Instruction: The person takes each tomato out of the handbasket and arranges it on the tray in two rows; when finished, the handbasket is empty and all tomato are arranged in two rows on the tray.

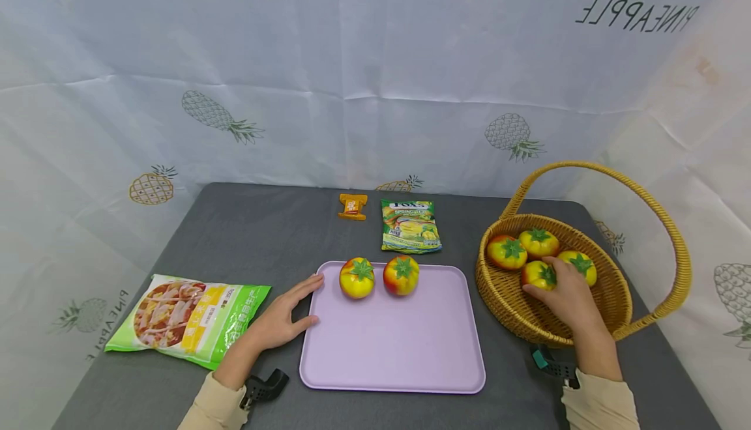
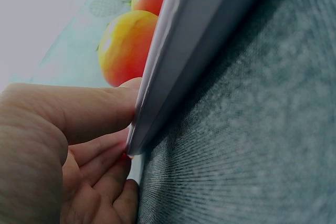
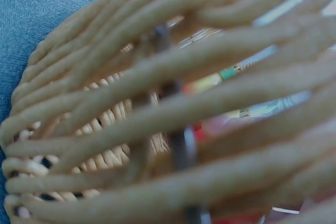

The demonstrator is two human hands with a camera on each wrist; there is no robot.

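Inside the wicker basket [image 1: 499, 306] my right hand [image 1: 569, 293] reaches down, thumb and fingers around a yellow-red persimmon [image 1: 535, 275] with a green leafy top. Three similar persimmons lie about it, one of them partly hidden behind the hand. Basket weave fills the right wrist view and screens most of the hand. My left hand [image 1: 281, 316] is at the left edge of a lilac tray [image 1: 393, 352], its thumb against the rim in the left wrist view. Along the tray's far side sit a persimmon [image 1: 356, 278] and a second persimmon [image 1: 401, 275].
A green food bag [image 1: 188, 319] lies left of my left arm. Behind the tray are a small orange wrapped packet [image 1: 353, 206] and a green Fox's packet [image 1: 411, 227]. The basket's tall handle [image 1: 675, 241] arches to the right. A pineapple-print cloth hangs behind the grey table [image 1: 258, 221].
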